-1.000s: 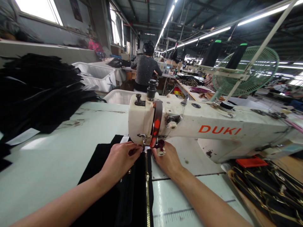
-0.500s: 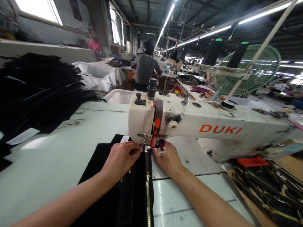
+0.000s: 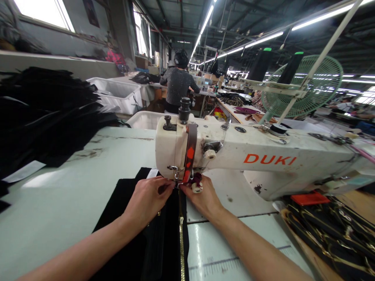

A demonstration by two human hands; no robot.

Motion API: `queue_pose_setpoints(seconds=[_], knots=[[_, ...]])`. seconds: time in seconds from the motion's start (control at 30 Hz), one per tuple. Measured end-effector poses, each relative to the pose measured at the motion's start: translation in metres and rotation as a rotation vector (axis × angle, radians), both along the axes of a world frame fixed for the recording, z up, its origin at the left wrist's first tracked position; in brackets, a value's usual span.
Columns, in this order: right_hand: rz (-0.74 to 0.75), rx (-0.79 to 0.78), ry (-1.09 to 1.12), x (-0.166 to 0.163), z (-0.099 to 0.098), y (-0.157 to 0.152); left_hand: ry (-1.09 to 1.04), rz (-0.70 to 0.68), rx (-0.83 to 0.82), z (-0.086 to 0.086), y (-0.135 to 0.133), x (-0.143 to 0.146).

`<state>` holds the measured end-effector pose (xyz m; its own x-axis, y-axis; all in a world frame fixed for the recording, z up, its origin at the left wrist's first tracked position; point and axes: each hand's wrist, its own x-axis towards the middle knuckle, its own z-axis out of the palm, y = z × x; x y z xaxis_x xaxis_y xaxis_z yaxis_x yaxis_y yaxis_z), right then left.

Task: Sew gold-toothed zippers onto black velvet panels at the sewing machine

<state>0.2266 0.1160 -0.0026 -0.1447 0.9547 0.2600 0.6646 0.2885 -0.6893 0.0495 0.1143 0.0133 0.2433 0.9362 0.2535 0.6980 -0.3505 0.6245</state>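
A white sewing machine [image 3: 263,156] marked DUKI stands on the pale green table [image 3: 73,195]. Black fabric [image 3: 129,203] with a gold zipper [image 3: 181,234] lies under its needle end. My left hand [image 3: 148,199] rests on the fabric just left of the needle, its fingers bent and pinching the cloth's edge. My right hand [image 3: 203,197] presses down on the fabric's right side at the presser foot, with its fingertips meeting the left hand's. The needle itself is hidden behind the machine head.
A tall stack of black fabric pieces [image 3: 43,113] fills the table's left side. Black zippered pieces [image 3: 331,230] lie piled at the right. A green fan [image 3: 304,86] stands behind the machine. White bins [image 3: 117,91] and a seated person [image 3: 178,84] are farther back.
My right hand has slid a little left toward the needle, closing the gap to my left hand. The view shifted slightly.
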Motion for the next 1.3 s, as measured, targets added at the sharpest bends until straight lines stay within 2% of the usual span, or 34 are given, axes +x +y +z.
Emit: queue_pose_setpoints(seconds=[0.83,1.3], knots=[[-0.055,0.058,0.071,-0.0027,-0.0018,-0.0008,0.026,0.005,0.049,-0.0032,0.0008,-0.0007],[-0.016,0.043,0.053,-0.0048,-0.0044,-0.0014,0.009,-0.008,0.058,-0.0013,0.0008,0.0001]])
